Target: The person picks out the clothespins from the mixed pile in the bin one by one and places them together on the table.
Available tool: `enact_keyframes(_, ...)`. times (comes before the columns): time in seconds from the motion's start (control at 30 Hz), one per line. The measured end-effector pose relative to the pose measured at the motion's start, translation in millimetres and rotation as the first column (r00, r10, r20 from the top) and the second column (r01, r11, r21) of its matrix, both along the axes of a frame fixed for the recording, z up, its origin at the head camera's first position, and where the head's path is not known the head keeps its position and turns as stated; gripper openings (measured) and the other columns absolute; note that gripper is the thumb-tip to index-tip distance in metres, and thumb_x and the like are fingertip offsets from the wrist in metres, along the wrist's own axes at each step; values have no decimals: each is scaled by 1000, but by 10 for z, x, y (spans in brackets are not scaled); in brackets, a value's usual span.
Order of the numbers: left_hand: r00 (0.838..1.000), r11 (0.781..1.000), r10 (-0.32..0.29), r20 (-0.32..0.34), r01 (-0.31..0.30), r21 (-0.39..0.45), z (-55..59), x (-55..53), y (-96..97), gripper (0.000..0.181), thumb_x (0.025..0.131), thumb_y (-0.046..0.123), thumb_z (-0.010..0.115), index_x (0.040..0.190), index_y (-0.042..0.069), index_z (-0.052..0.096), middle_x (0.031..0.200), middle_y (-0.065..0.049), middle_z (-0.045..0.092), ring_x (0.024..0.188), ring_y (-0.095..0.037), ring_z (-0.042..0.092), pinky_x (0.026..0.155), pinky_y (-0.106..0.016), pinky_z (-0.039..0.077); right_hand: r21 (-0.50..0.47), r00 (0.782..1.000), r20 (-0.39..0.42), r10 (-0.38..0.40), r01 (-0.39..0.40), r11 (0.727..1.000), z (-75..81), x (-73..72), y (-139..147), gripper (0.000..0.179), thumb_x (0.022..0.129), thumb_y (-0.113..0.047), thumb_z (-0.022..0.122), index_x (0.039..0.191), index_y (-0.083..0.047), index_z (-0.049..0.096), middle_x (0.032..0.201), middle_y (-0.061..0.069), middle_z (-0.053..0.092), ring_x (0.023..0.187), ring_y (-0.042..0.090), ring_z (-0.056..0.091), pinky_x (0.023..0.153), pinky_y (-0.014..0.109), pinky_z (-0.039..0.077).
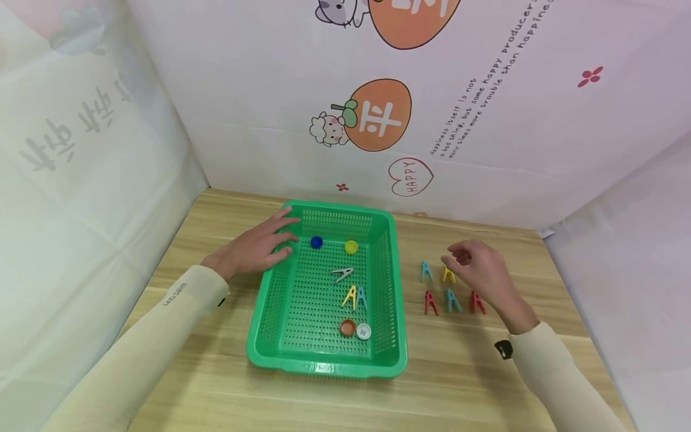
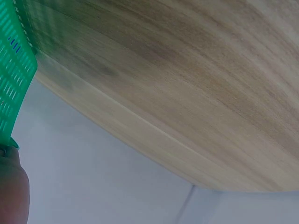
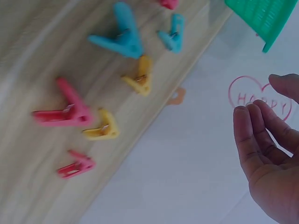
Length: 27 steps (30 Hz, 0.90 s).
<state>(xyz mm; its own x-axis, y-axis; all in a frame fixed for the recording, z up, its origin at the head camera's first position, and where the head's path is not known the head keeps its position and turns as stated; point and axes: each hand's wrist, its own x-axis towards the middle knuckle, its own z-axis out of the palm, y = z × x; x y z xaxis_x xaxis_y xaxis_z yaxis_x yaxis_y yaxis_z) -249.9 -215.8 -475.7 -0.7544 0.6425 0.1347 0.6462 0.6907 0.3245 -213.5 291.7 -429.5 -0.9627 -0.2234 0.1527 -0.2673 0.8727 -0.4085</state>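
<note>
My left hand (image 1: 260, 245) rests on the left rim of a green plastic basket (image 1: 324, 367), its fingers spread over the edge. Inside lie a grey clothespin (image 1: 342, 273), a yellow clothespin (image 1: 351, 297) and a blue clothespin (image 1: 362, 297). My right hand (image 1: 479, 268) hovers over the clothespins on the table, fingers bent and thumb apart from them, with nothing held. Below it are a yellow clothespin (image 1: 449, 274), a blue clothespin (image 1: 452, 300) and a red clothespin (image 1: 477, 302). In the right wrist view another yellow clothespin (image 3: 103, 127) and a small red clothespin (image 3: 76, 164) show.
Round caps lie in the basket: a blue cap (image 1: 316, 242), a yellow cap (image 1: 351, 247), a brown cap (image 1: 348, 327) and a white one. The wooden table (image 1: 227, 396) ends at a printed white cloth wall (image 1: 259, 132) behind, with cloth on both sides.
</note>
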Motion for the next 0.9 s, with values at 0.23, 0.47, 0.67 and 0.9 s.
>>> enact_keyframes(0.23,1000,1000,-2,-2,2,-3,9,5,7,38,111,27,56,135,3,72,173,-19,40,171,-41,10,135,-61,27,27,997,-40,69,-68,997,140,-155,-292,32,102,-27,77,118,1,78,109,16,76,98,32,74,86,55,64)
enact_keyframes(0.47,1000,1000,5,-5,-5,-9,-24,-6,-6,39,112,29,53,136,5,72,173,-18,40,171,-41,10,134,-61,28,68,975,-116,190,-183,981,262,-284,-670,24,98,-22,82,109,-1,80,101,12,76,90,26,74,80,46,65)
enact_keyframes(0.67,1000,1000,8,-7,-8,-14,-21,-10,-17,38,111,29,55,136,4,72,173,-18,40,171,-41,10,134,-61,27,107,949,-104,296,-285,952,342,-319,-1013,25,97,-20,82,112,0,79,103,13,75,92,25,70,80,41,63)
enact_keyframes(0.9,1000,1000,8,0,-8,-15,-21,-13,-1,37,111,26,58,137,3,72,173,-18,40,171,-40,11,135,-61,26,198,908,-45,418,-402,894,401,-355,-1349,30,96,-22,85,116,0,79,109,15,77,97,25,75,83,40,67)
